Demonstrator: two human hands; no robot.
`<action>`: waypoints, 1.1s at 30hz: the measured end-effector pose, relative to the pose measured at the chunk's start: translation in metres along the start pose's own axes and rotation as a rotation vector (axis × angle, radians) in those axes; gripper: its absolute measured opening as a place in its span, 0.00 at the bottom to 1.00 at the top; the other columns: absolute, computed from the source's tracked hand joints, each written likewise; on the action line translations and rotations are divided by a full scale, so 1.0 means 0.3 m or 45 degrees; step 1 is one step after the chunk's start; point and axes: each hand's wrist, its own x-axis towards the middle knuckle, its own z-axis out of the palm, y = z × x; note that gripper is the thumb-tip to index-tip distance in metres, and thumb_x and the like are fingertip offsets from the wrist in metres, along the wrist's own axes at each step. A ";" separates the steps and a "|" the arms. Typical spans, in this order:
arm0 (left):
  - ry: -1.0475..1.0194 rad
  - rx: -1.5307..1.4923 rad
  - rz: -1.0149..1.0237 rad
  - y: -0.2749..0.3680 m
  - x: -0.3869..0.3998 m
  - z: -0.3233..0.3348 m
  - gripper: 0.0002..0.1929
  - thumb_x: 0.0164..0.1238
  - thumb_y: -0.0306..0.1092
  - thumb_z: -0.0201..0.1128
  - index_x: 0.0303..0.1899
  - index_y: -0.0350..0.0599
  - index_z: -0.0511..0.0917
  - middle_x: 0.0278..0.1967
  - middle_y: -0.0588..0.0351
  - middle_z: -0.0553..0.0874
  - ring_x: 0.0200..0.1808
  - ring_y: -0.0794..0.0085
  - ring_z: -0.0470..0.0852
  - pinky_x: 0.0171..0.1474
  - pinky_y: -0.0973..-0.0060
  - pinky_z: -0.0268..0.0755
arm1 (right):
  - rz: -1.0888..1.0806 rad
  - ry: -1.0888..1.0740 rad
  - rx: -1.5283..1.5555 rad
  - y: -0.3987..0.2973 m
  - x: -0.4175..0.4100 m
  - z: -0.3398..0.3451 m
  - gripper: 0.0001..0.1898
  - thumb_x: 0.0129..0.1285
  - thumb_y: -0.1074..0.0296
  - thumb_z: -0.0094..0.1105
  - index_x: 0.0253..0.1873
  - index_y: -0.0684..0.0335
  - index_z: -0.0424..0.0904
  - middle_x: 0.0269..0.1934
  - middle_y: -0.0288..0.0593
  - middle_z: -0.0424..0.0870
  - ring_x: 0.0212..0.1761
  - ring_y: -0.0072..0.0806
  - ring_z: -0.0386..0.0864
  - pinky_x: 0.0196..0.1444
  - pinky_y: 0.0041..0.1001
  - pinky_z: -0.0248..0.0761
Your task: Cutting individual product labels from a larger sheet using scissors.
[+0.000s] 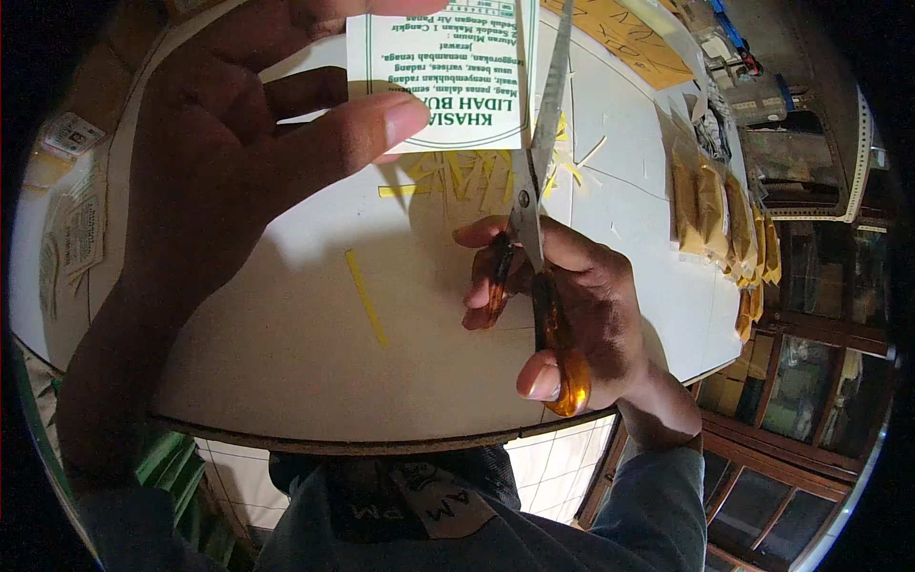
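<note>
My left hand (pixel 236 143) grips a white paper label (pixel 457 79) with green print and a green border, thumb on its face and fingers behind. The label is held above the table, its writing upside down to me. In my right hand (pixel 607 307) is a pair of scissors (pixel 525 199) with amber-brown handles, thumb through one loop and fingers through the other. Their blades stand apart and point away from me, at the label's right edge. Below the label lie several yellow paper strips (pixel 472 175), and one yellow strip (pixel 366 299) rests nearer to me.
Filled clear packets of brown contents (pixel 715 207) line the white table's (pixel 286 372) right edge. Printed paper labels (pixel 82 232) lie at the far left. A brown sheet with handwriting (pixel 625 43) is at the back right. Wooden glass-fronted cabinets (pixel 800 386) stand beyond the right side.
</note>
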 end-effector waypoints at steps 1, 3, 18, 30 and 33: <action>0.014 0.019 -0.003 0.003 -0.001 -0.001 0.19 0.59 0.25 0.65 0.53 0.42 0.77 0.51 0.55 0.82 0.50 0.75 0.82 0.55 0.75 0.74 | -0.011 0.003 0.026 0.003 -0.002 0.001 0.43 0.47 0.68 0.78 0.66 0.70 0.60 0.57 0.56 0.73 0.42 0.28 0.80 0.46 0.30 0.80; 0.012 0.005 0.002 0.002 -0.001 -0.004 0.19 0.59 0.25 0.65 0.53 0.42 0.77 0.51 0.55 0.82 0.50 0.75 0.82 0.55 0.76 0.75 | -0.021 0.008 0.050 0.006 -0.004 0.002 0.44 0.46 0.68 0.78 0.67 0.70 0.60 0.57 0.56 0.73 0.42 0.28 0.80 0.47 0.30 0.80; 0.071 -0.038 -0.346 0.057 0.004 0.018 0.21 0.56 0.28 0.68 0.53 0.39 0.76 0.50 0.49 0.81 0.48 0.66 0.83 0.51 0.71 0.78 | 0.106 0.120 0.166 -0.026 -0.005 0.019 0.36 0.46 0.69 0.78 0.60 0.72 0.69 0.51 0.49 0.77 0.40 0.23 0.80 0.44 0.25 0.79; 0.133 0.229 -0.531 0.187 0.048 0.087 0.24 0.53 0.31 0.70 0.53 0.36 0.75 0.48 0.43 0.80 0.47 0.59 0.83 0.50 0.64 0.80 | 0.097 0.158 0.208 -0.028 -0.002 0.035 0.33 0.46 0.72 0.78 0.58 0.70 0.72 0.41 0.41 0.81 0.35 0.20 0.80 0.38 0.20 0.78; 0.123 0.297 -0.540 0.192 0.052 0.096 0.24 0.53 0.31 0.70 0.53 0.36 0.75 0.48 0.43 0.80 0.48 0.59 0.83 0.50 0.64 0.80 | 0.103 0.163 0.228 -0.024 -0.005 0.036 0.33 0.47 0.73 0.77 0.59 0.70 0.72 0.40 0.41 0.82 0.35 0.20 0.80 0.37 0.20 0.78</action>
